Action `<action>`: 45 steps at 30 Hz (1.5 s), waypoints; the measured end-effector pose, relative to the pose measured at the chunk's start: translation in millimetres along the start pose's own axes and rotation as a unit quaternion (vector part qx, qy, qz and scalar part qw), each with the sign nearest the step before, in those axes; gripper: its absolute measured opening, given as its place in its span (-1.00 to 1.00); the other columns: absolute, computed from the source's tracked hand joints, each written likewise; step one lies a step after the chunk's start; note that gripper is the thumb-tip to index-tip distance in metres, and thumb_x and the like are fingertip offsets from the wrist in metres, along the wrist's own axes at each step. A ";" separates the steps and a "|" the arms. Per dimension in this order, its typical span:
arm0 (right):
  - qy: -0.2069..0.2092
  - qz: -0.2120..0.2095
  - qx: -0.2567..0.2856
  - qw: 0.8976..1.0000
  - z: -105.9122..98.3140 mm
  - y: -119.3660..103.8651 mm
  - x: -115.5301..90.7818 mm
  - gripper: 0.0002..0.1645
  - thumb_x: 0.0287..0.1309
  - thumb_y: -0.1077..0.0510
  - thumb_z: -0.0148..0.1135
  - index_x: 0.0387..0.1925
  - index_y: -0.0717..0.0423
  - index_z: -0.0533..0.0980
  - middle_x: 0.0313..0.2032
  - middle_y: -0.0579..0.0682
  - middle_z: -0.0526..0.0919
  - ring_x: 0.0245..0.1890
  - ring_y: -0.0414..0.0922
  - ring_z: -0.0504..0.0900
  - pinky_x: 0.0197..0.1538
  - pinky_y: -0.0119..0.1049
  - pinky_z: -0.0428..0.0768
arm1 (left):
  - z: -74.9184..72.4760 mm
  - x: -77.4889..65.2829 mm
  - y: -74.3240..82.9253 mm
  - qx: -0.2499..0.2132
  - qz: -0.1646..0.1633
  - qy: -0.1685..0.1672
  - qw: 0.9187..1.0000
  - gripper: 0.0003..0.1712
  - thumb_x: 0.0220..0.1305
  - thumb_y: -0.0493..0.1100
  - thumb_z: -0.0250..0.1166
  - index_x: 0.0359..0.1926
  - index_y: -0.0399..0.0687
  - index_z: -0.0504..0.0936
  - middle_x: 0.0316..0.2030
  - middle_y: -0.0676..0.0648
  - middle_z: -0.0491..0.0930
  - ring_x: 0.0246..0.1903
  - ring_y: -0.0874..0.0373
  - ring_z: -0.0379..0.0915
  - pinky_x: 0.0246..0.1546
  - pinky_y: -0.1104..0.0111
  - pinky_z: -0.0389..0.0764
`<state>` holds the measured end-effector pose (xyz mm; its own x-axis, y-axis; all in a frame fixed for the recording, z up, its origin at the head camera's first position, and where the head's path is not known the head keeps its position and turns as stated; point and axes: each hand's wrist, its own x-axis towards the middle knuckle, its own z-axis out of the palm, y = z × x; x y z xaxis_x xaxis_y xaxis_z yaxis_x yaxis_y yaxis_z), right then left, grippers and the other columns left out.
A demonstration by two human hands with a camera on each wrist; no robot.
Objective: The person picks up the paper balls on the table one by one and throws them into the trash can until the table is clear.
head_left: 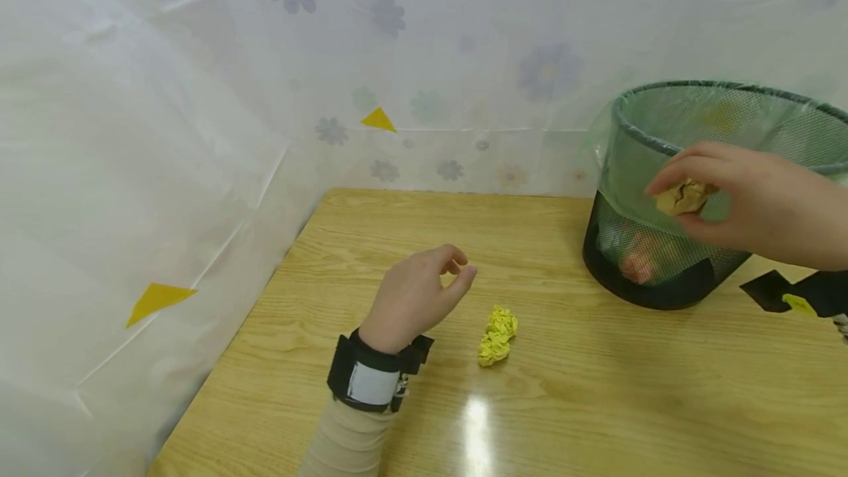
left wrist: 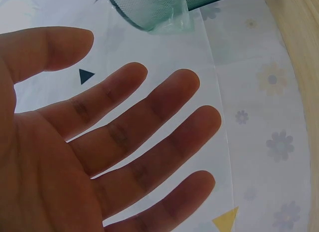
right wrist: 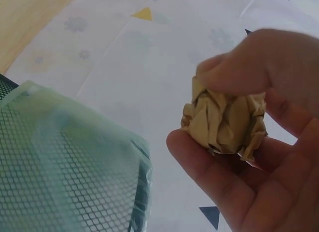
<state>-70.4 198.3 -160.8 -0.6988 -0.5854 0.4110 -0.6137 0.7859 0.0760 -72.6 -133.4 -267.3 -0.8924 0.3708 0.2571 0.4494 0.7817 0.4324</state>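
My right hand (head_left: 762,205) pinches a crumpled ball of brown paper (right wrist: 224,122) between thumb and fingers, in front of the near rim of a mesh wastebasket (head_left: 652,241) in the head view. A green plastic bag (head_left: 629,168) lines that basket and folds over its rim. With fingers spread and relaxed, my left hand (left wrist: 114,127) holds nothing; it hovers over the wooden table (head_left: 550,418). Just right of it lies crumpled yellow paper (head_left: 498,336), in what looks like two lumps close together.
Crumpled pieces, one reddish (head_left: 639,260), show through the basket's mesh. White flowered sheeting (head_left: 464,57) hangs behind the table and along its left side. Yellow triangles (head_left: 380,120) are stuck to the sheeting.
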 end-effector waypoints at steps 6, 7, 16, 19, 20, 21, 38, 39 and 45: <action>0.002 0.014 -0.005 1.000 -1.9 6.8 1.6 -0.33 -0.55 0.51 0.52 -0.23 0.09 0.54 -0.25 -0.04 0.50 -0.41 -0.09 0.45 -0.50 -0.34 0.44 | -0.7 -0.1 -0.3 0.000 0.001 0.000 1.000 -0.61 0.33 0.15 0.06 -0.07 0.01 0.59 -0.23 0.02 0.65 -0.57 0.26 0.46 -0.63 0.45 0.38; 0.003 0.016 -0.007 1.000 -2.0 7.9 1.6 -0.34 -0.56 0.51 0.52 -0.23 0.10 0.54 -0.25 -0.03 0.51 -0.40 -0.06 0.46 -0.50 -0.33 0.45 | -0.9 -0.1 -0.3 -0.001 0.001 0.000 1.000 -0.61 0.33 0.15 0.06 -0.07 0.01 0.59 -0.23 0.02 0.65 -0.57 0.26 0.47 -0.63 0.45 0.38; 0.026 0.017 -0.015 0.999 -5.2 21.7 -0.8 -0.30 -0.62 0.52 0.51 -0.22 0.15 0.54 -0.24 0.04 0.51 -0.39 0.01 0.47 -0.42 -0.45 0.39 | -2.0 -1.1 0.0 -0.003 -0.001 -0.003 1.000 -0.61 0.33 0.15 0.06 -0.07 0.00 0.58 -0.23 0.03 0.65 -0.55 0.26 0.48 -0.63 0.45 0.39; 0.024 0.020 -0.013 0.999 -7.1 27.8 -1.3 -0.28 -0.58 0.54 0.49 -0.16 0.17 0.52 -0.21 0.09 0.50 -0.35 0.03 0.45 -0.36 -0.48 0.35 | -2.2 -1.4 0.4 -0.004 -0.002 -0.005 1.000 -0.60 0.33 0.15 0.06 -0.06 0.00 0.58 -0.23 0.03 0.64 -0.54 0.26 0.49 -0.62 0.45 0.39; 0.025 0.021 -0.013 0.999 -7.9 29.3 -1.4 -0.28 -0.57 0.55 0.48 -0.15 0.18 0.52 -0.20 0.10 0.49 -0.34 0.03 0.44 -0.35 -0.48 0.35 | -2.3 -1.4 0.5 -0.004 -0.003 -0.006 1.000 -0.61 0.33 0.15 0.06 -0.07 0.01 0.58 -0.23 0.03 0.64 -0.54 0.26 0.48 -0.62 0.45 0.39; 0.025 0.023 -0.014 0.999 -8.8 31.0 -1.2 -0.28 -0.55 0.56 0.47 -0.14 0.18 0.51 -0.20 0.11 0.49 -0.34 0.03 0.43 -0.35 -0.48 0.34 | -2.4 -1.5 0.6 -0.005 -0.003 -0.006 1.000 -0.61 0.33 0.15 0.06 -0.07 0.00 0.58 -0.23 0.03 0.64 -0.54 0.26 0.48 -0.63 0.45 0.39; 0.057 0.058 -0.007 0.997 -22.5 50.4 7.8 -0.41 -0.35 0.63 0.29 -0.13 0.32 0.50 -0.24 0.23 0.42 -0.33 -0.19 0.29 -0.35 -0.72 0.22 | -1.2 -1.2 0.6 -0.005 0.003 -0.001 1.000 -0.61 0.33 0.15 0.06 -0.07 0.00 0.58 -0.24 0.03 0.64 -0.52 0.25 0.50 -0.59 0.45 0.41; 0.057 0.059 -0.008 0.997 -23.2 51.1 8.6 -0.42 -0.34 0.63 0.28 -0.12 0.33 0.49 -0.23 0.24 0.42 -0.32 -0.16 0.30 -0.35 -0.69 0.22 | -1.1 -1.1 0.6 -0.005 0.003 -0.001 1.000 -0.60 0.33 0.15 0.06 -0.07 0.00 0.58 -0.24 0.03 0.64 -0.53 0.25 0.50 -0.60 0.45 0.41; 0.055 0.065 -0.009 0.996 -27.2 56.7 13.4 -0.46 -0.28 0.62 0.26 -0.10 0.39 0.48 -0.20 0.29 0.41 -0.31 0.04 0.29 -0.34 -0.69 0.22 | -1.2 -0.7 0.1 -0.010 0.003 -0.001 1.000 -0.59 0.33 0.15 0.06 -0.07 -0.02 0.58 -0.23 0.00 0.65 -0.53 0.24 0.50 -0.60 0.45 0.40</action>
<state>-104.6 240.5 -126.3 -0.7266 -0.4545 0.5152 -0.5135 0.8575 0.0321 -71.8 -134.2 -266.4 -0.8899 0.3768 0.2571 0.4552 0.7697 0.4475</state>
